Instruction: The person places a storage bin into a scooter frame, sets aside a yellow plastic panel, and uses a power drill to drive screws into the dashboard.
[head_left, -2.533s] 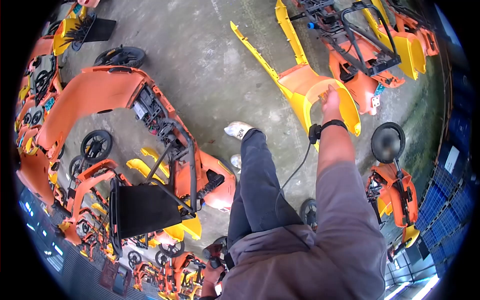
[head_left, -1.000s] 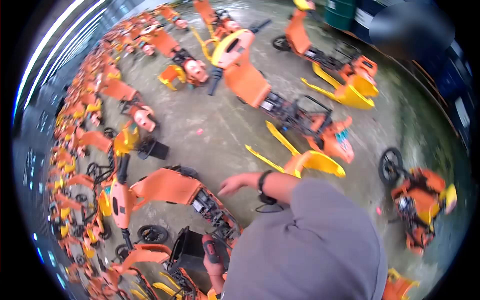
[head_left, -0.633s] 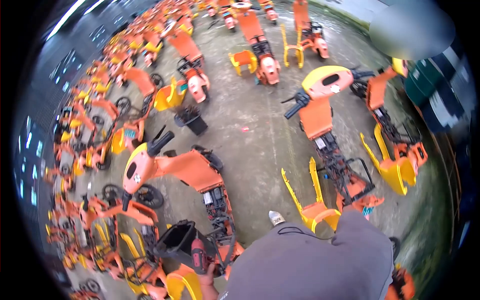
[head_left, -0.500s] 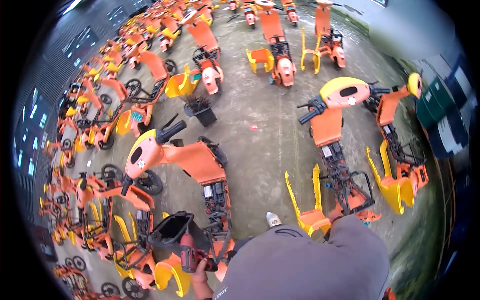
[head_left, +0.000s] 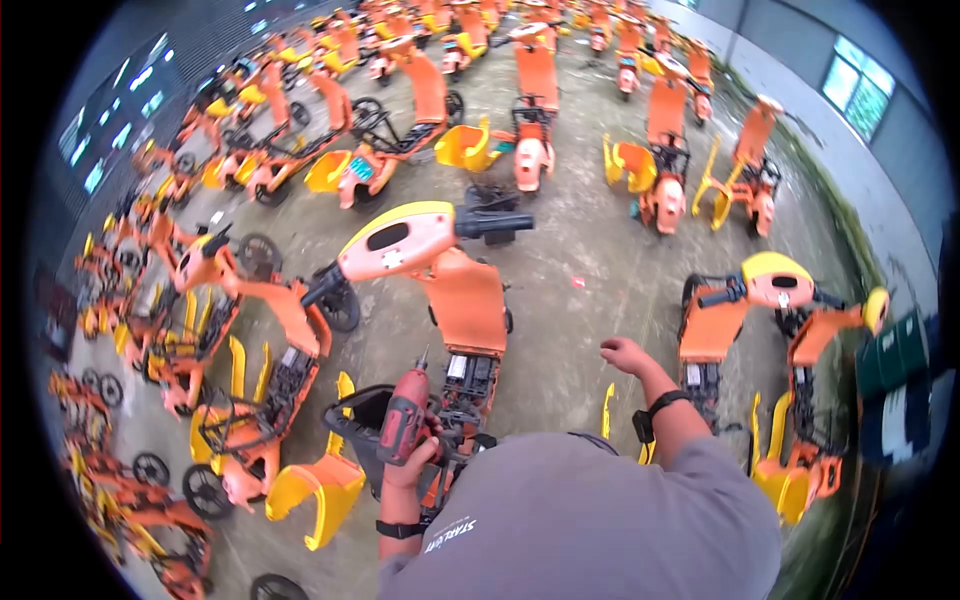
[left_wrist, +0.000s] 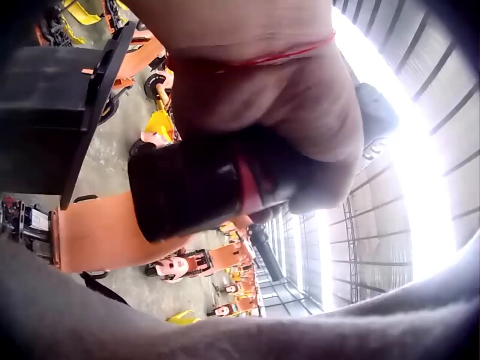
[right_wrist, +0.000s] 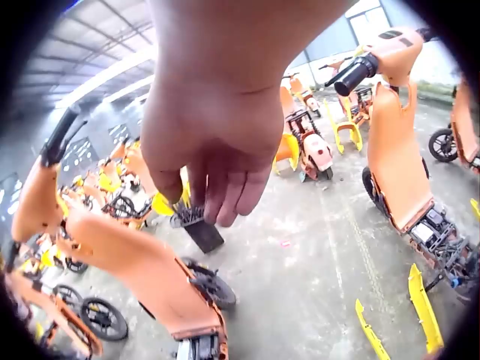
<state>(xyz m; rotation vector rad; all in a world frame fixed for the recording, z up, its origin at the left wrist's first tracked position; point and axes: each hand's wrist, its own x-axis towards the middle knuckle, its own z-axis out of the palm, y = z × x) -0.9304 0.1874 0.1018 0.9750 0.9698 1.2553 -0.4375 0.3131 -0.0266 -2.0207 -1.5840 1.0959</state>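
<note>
Head view alone seemingly shows the bit on the drill — left hand gripping it, right hand released.

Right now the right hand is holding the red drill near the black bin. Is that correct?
Not quite: the left hand is holding the red drill near the black bin. The head view shows this, with the right hand holding nothing.
</note>
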